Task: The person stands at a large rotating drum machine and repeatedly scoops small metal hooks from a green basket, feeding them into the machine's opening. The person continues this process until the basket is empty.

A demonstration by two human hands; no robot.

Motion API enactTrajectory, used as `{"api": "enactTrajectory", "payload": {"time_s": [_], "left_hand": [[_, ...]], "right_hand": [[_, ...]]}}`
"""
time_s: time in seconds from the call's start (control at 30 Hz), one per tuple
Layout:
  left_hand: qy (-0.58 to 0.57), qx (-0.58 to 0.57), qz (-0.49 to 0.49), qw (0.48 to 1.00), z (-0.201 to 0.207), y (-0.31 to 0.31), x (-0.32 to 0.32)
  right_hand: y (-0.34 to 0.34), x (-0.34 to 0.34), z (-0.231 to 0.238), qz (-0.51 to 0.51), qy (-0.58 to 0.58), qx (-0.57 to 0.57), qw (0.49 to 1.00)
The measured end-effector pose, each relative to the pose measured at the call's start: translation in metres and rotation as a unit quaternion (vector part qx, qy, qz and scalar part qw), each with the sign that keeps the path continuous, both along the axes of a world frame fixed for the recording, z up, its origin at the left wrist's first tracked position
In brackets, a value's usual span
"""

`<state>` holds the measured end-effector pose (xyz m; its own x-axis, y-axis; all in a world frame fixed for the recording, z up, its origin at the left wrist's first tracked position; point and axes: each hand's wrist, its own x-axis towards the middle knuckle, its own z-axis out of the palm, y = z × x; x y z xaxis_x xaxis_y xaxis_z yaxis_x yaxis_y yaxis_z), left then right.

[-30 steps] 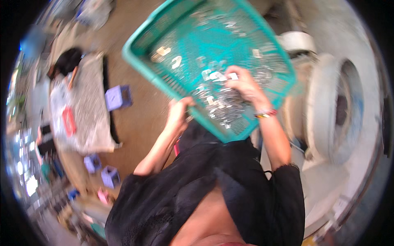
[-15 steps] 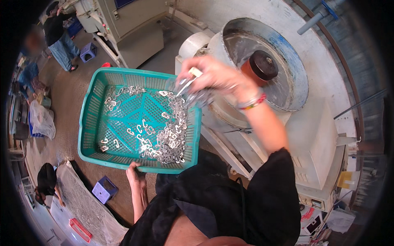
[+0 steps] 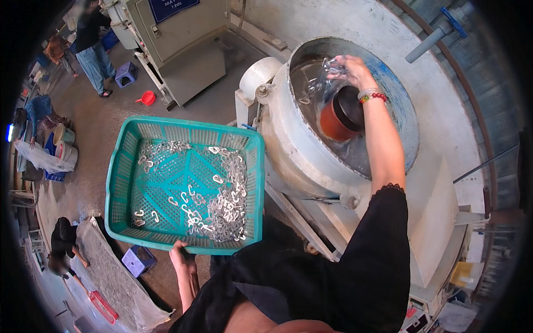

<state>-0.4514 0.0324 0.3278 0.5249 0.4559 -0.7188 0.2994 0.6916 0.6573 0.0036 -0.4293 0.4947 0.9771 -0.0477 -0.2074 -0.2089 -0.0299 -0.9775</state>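
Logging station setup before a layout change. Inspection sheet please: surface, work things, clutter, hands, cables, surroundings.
Surface: brown floor, shiny in patches.
Work things: green basket, strewn with small metallic hooks, densest on its right; round machine bowl beside it, with a reddish-brown core.
Clutter: red dipper and purple stool on the floor.
Hands: left hand grips the basket's near edge; right hand is over the bowl, blurred hooks at its fingers, held or falling unclear.
Cables: nothing certain; a thin dark line at right may be rod or cable.
Surroundings: grey cabinet ahead; standing co-worker at upper left, bending co-worker at lower left.
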Motion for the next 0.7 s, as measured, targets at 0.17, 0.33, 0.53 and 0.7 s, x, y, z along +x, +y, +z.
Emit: {"api": "enactTrajectory", "payload": {"time_s": [0.17, 0.33, 0.53, 0.7], "left_hand": [[0.020, 0.040, 0.039, 0.998, 0.023, -0.025, 0.003], [0.051, 0.055, 0.034, 0.997, 0.017, -0.019, 0.001], [0.028, 0.034, -0.020, 0.999, 0.027, -0.026, 0.008], [0.021, 0.036, -0.032, 0.999, 0.039, -0.029, 0.010]], "right_hand": [[-0.077, 0.054, -0.004, -0.062, -0.009, 0.075, 0.995], [-0.144, 0.028, 0.002, -0.177, 0.014, -0.064, 0.982], [-0.227, -0.033, 0.003, -0.199, 0.031, -0.257, 0.945], [-0.228, -0.096, 0.037, -0.127, 0.044, -0.392, 0.910]]}}
